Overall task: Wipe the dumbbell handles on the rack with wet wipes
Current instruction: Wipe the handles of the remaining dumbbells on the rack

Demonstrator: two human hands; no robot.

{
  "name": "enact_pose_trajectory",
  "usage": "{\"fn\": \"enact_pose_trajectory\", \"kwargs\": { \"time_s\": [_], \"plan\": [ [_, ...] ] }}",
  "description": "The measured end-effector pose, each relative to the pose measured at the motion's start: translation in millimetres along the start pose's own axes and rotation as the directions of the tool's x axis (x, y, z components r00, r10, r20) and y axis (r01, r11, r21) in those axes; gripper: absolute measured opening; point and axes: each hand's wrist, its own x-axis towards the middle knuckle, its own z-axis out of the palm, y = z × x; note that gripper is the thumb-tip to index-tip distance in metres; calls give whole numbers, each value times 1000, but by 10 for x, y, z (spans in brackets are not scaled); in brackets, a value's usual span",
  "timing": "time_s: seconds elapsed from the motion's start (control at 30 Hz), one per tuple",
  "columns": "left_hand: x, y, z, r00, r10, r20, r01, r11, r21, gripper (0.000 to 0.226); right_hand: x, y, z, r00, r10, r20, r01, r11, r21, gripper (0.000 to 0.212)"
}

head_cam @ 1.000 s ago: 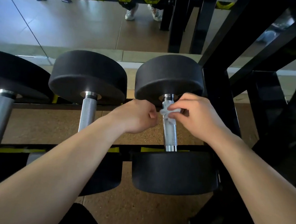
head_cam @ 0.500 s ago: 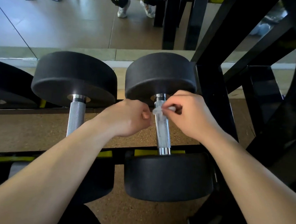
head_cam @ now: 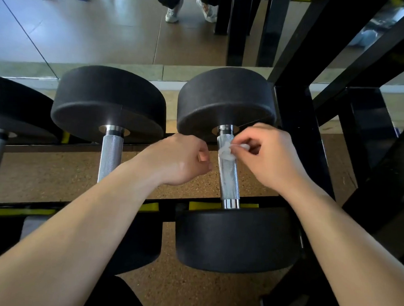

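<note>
Three black dumbbells lie across the rack rails. The rightmost dumbbell (head_cam: 227, 100) has a knurled steel handle (head_cam: 229, 177). A small crumpled white wet wipe (head_cam: 226, 151) is pressed on the upper part of that handle, pinched by the fingers of my right hand (head_cam: 268, 156). My left hand (head_cam: 182, 158) is curled into a loose fist just left of the same handle, apart from it, with nothing seen inside. The middle dumbbell's handle (head_cam: 110, 155) stands untouched to the left, partly hidden by my left forearm.
The black rack frame (head_cam: 297, 143) rises right beside my right hand, with diagonal struts behind. A third dumbbell (head_cam: 9, 110) sits at the far left edge. A wall mirror (head_cam: 109, 26) behind reflects shoes and floor. Cork-coloured floor shows beneath the rails.
The wipe has shifted slightly on the upper handle under my right fingers, which have loosened from a grip into a pinch. My left hand stays curled beside the handle.
</note>
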Motion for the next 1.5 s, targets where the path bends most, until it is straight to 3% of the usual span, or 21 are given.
{"fn": "enact_pose_trajectory", "kwargs": {
  "time_s": [0.07, 0.1, 0.2, 0.23, 0.3, 0.4, 0.5, 0.57, 0.63, 0.7, 0.83, 0.9, 1.07, 1.17, 1.27, 1.37, 1.5],
  "plan": [
    [-14, -10, 5, 1000, 0, 5, 0, 1000, 4, 22, -39, 5, 7, 1000, -21, -9, 21, 1000, -10, 4],
    [-18, -14, 5, 1000, 4, 8, -4, 1000, 4, 22, -74, 1, -31, 998, -7, 59, 7, 1000, 3, 3],
    [-19, -14, -3, 1000, 13, 10, -14, 1000, 3, 24, -174, -51, -209, 896, 74, 437, -99, 994, 34, 6],
    [-16, -6, -6, 1000, 19, 9, -19, 1000, 5, 25, -192, -61, -243, 859, 84, 505, -113, 993, 28, 7],
    [-7, 5, -11, 1000, 27, 1, -27, 1000, -7, 25, -186, -61, -228, 884, 71, 462, -99, 994, 36, 7],
    [-7, 4, -19, 1000, 28, -8, -28, 999, -18, 24, -105, -53, -85, 981, 45, 189, -53, 998, 41, 6],
    [-18, -17, -10, 999, 27, -19, -27, 999, -16, 24, -84, -51, -7, 997, 26, 66, -29, 999, 40, 7],
    [-15, -34, -3, 998, 45, -35, -47, 998, -50, 21, -127, -89, -72, 974, 51, 221, -60, 997, 38, 8],
    [-11, -45, -9, 995, 82, -51, -87, 991, -104, 15, -153, -152, -169, 887, 94, 452, -87, 996, -36, 8],
    [-6, -30, -20, 990, 127, -55, -135, 975, -176, 15, -157, -174, -213, 843, 110, 527, -77, 994, -83, 7],
    [-43, 1, -1, 978, 190, -88, -208, 924, -319, 20, -162, -201, -115, 964, 126, 234, -139, 989, 40, 11],
    [-55, 6, 17, 973, 179, -146, -221, 907, -359, 21, -178, -207, -66, 977, 172, 123, -191, 968, 162, 14],
    [-20, -16, 59, 961, 93, -262, -188, 911, -367, 17, -213, -228, -66, 956, 165, 242, -237, 922, 306, 21],
    [18, 5, 132, 926, 24, -377, -159, 930, -332, 11, -286, -191, -106, 966, 258, 20, -249, 907, 340, 26],
    [57, 59, 177, 866, -77, -494, -122, 926, -358, 11, -434, -119, -97, 895, 415, -165, -315, 848, 427, 26],
    [91, 108, 194, 845, -137, -517, -95, 912, -398, 10, -486, -89, -68, 866, 469, -172, -343, 809, 477, 26],
    [79, 187, 294, 876, -167, -453, -67, 887, -456, 21, -455, -89, -87, 896, 431, -104, -340, 819, 462, 26]
  ]
}}
